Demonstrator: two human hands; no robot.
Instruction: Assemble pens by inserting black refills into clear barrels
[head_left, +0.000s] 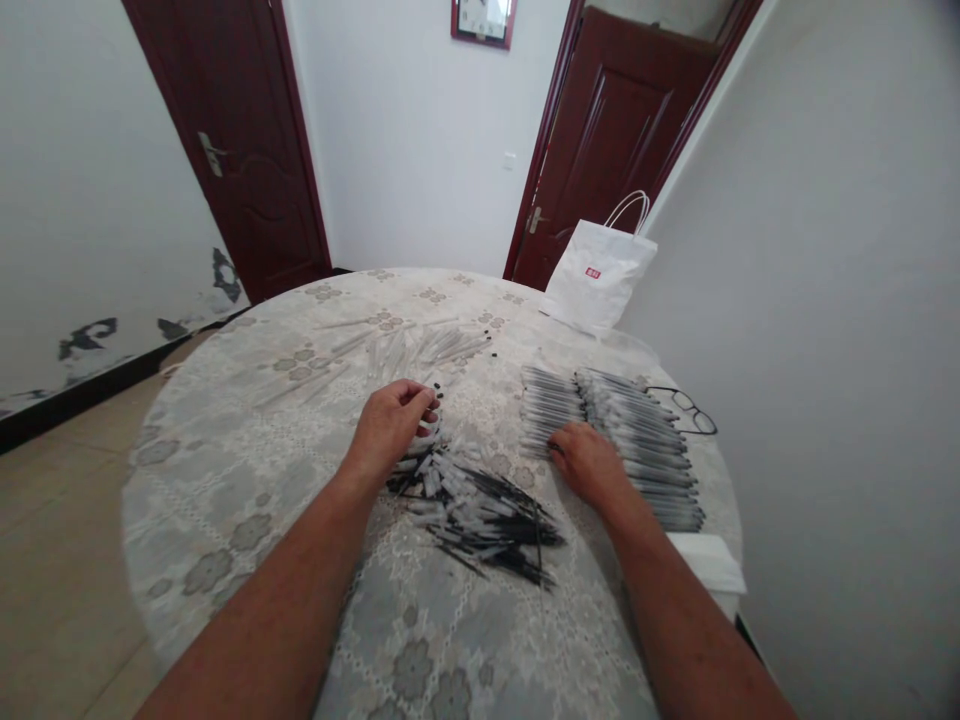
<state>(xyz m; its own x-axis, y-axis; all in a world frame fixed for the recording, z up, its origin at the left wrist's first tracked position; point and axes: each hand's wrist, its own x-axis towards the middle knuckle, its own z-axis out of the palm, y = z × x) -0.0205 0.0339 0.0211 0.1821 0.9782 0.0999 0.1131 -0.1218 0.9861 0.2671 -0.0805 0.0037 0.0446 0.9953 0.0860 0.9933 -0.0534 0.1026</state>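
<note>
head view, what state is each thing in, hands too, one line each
left hand, fingers curled, grip contents unclear
right hand, fingers curled at the pens, grip contents unclear
pens, lined up in rows
black and clear pen parts, heaped loosely
clear tubes, scattered
bag, standing, handles up
glasses, set down beside the pens
door on the left, looks shut

pens (649, 440): greyish, rowed right | refills (517, 530): black, heaped | tubes (420, 350): clear, scattered
</note>
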